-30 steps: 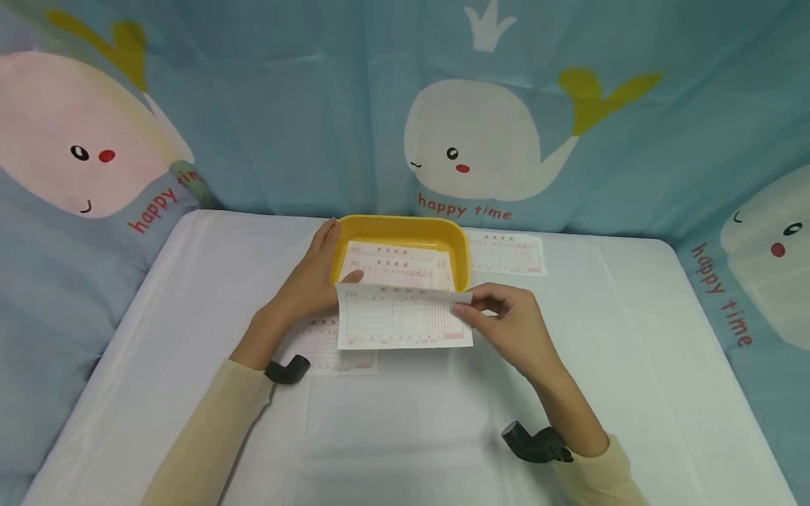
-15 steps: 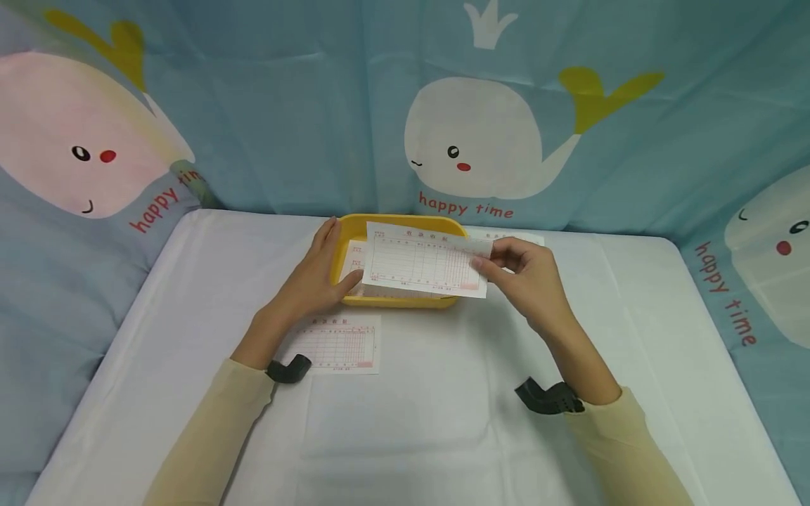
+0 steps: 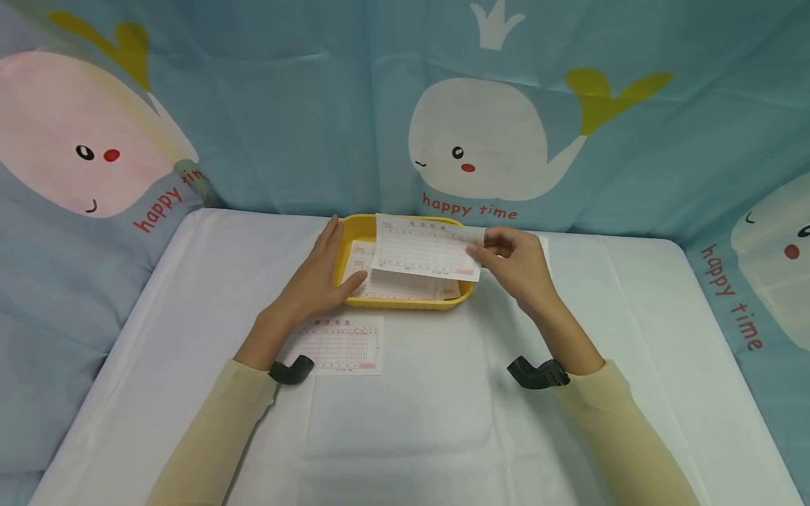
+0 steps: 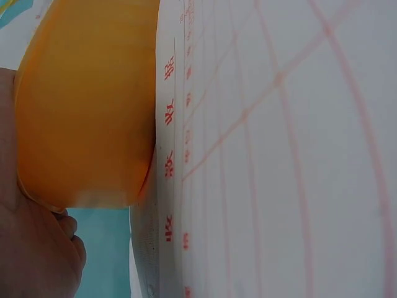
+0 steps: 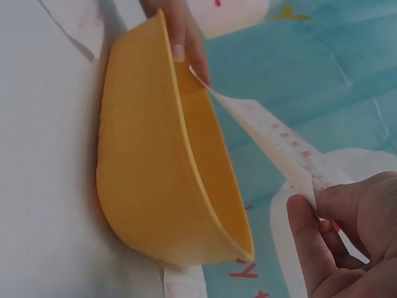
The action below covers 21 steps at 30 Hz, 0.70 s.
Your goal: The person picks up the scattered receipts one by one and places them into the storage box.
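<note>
My right hand [image 3: 519, 266] pinches a white receipt slip [image 3: 424, 246], printed in red, by its right edge between thumb and fingers. The slip is held slightly tilted over a yellow plastic tray [image 3: 405, 304], and the right wrist view shows it above the rim. Inside the tray lie several more receipt slips [image 3: 405, 287], partly covered by the held one. My left hand [image 3: 310, 277] grips the tray's left side, thumb over the near rim and fingers along the outer wall.
Another receipt slip [image 3: 344, 348] lies on the white tablecloth [image 3: 405, 414] in front of the tray, partly under the left wrist. A further slip [image 3: 545, 253] shows behind the right hand. A blue whale-print curtain [image 3: 304, 126] stands behind the table.
The right hand has lifted the slip from in front of the tray's near rim up and back over the tray, then slightly left. The left hand stays on the tray.
</note>
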{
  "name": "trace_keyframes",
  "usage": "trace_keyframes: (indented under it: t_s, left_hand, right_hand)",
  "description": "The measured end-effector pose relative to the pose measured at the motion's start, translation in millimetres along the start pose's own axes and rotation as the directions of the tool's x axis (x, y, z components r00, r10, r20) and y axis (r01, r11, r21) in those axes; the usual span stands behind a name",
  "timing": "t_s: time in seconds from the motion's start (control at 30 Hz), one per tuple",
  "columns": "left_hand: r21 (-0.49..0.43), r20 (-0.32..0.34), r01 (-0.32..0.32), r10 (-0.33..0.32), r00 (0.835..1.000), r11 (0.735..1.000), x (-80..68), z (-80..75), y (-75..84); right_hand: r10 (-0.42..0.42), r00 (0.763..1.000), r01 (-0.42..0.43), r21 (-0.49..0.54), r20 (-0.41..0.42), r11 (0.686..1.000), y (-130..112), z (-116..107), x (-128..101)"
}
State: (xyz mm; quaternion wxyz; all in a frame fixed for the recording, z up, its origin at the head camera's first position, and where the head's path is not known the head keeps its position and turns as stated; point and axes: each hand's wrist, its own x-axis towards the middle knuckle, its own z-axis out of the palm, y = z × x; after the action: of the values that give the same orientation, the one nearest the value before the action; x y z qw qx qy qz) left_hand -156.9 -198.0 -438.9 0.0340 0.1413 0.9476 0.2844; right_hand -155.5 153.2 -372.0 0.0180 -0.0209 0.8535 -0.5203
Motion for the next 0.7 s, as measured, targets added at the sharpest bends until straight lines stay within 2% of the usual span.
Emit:
trace_keyframes:
  t_s: [0.13,0.4,0.57,0.7]
  left_hand:
    - [0.006,0.005,-0.001,0.001,1.000,1.000,-0.3,0.1,-0.5]
    - [-0.008,0.007,0.001,-0.001,1.000,1.000,-2.3,-0.3,-2.3]
    - [-0.016,0.009,-0.006,0.007,1.000,1.000,-2.0,0.1,-3.3]
    - [-0.007,0.016,-0.003,0.003,1.000,1.000,-0.1,-0.7,-1.9]
  right_hand:
    - [0.009,1.000,-0.009,-0.003,0.027,1.000,-2,10,9]
    - [0.016,0.996,-0.009,-0.082,0.088,0.997,-10,37,29]
    - [-0.076,0.993,0.083,-0.071,0.093,0.994,-16,46,29]
    - [-0.175,0.981,0.183,-0.100,0.085,0.978,-19,46,22]
